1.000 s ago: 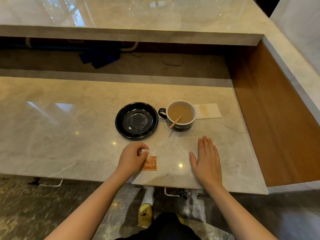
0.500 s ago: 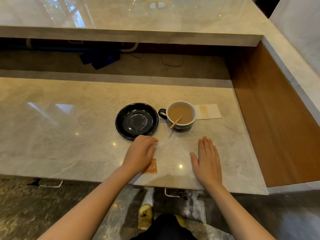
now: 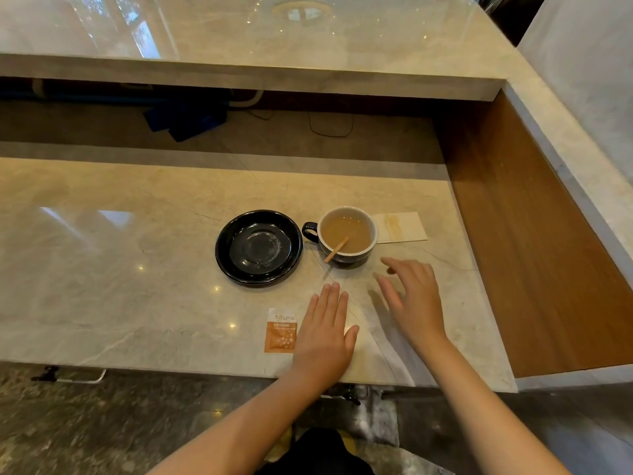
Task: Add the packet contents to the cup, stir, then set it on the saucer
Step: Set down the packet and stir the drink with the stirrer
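A dark cup [image 3: 346, 234] with a white inside holds light brown drink, and a wooden stirrer [image 3: 336, 249] leans in it. The cup stands on the marble counter just right of an empty black saucer [image 3: 259, 248]. An orange and white packet [image 3: 281, 331] lies flat near the counter's front edge. My left hand [image 3: 327, 334] rests flat and open on the counter, right beside the packet. My right hand [image 3: 411, 298] hovers open below and to the right of the cup, fingers spread, holding nothing.
A stained paper napkin [image 3: 400, 227] lies behind the cup on the right. A wooden side panel [image 3: 534, 241] walls the counter's right side. A raised marble ledge [image 3: 239, 77] runs across the back, with blue cloth [image 3: 186, 120] and cables below it.
My left hand let go of the packet and slid right, now lying flat beside it. My right hand lifted off the counter and moved toward the cup.
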A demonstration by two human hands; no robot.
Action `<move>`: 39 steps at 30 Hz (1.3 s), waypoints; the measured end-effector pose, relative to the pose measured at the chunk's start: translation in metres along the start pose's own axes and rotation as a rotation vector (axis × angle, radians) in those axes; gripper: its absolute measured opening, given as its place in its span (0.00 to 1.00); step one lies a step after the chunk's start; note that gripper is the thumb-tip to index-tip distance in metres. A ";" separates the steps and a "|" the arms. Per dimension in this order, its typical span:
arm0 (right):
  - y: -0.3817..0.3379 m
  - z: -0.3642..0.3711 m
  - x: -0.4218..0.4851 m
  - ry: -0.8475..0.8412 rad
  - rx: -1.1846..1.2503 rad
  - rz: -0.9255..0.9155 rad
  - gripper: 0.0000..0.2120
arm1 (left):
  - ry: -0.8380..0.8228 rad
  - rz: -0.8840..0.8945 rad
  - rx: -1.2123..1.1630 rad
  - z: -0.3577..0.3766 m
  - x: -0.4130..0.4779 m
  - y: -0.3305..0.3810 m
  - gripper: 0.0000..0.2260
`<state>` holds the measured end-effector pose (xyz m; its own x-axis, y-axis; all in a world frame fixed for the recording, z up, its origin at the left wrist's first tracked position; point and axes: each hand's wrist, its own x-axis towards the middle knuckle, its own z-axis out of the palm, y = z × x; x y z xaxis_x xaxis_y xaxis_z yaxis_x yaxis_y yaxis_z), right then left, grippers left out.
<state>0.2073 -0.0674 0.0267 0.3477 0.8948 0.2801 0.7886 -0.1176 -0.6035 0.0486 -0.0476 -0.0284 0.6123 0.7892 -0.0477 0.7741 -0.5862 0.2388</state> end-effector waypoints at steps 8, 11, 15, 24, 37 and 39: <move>-0.037 0.004 0.062 -0.362 -0.148 -0.438 0.19 | 0.068 0.036 0.029 0.005 -0.001 0.000 0.26; -0.040 0.015 0.072 -0.395 -0.131 -0.506 0.15 | 0.082 0.037 0.038 0.007 0.000 -0.002 0.26; -0.035 0.019 0.082 -0.412 -0.116 -0.549 0.06 | 0.099 0.000 0.028 0.009 0.005 0.001 0.27; -0.021 -0.013 0.107 -0.200 0.126 -0.297 0.06 | 0.130 0.025 0.007 0.005 -0.001 -0.001 0.26; -0.016 -0.017 0.090 -0.295 0.223 -0.124 0.07 | 0.105 -0.006 -0.017 0.000 -0.003 0.004 0.26; -0.021 -0.011 0.094 -0.296 0.255 -0.115 0.08 | 0.108 -0.006 -0.029 -0.001 -0.002 0.004 0.26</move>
<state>0.2296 0.0143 0.0740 0.0743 0.9856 0.1522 0.6498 0.0679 -0.7571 0.0504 -0.0516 -0.0266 0.5856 0.8087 0.0549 0.7718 -0.5770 0.2674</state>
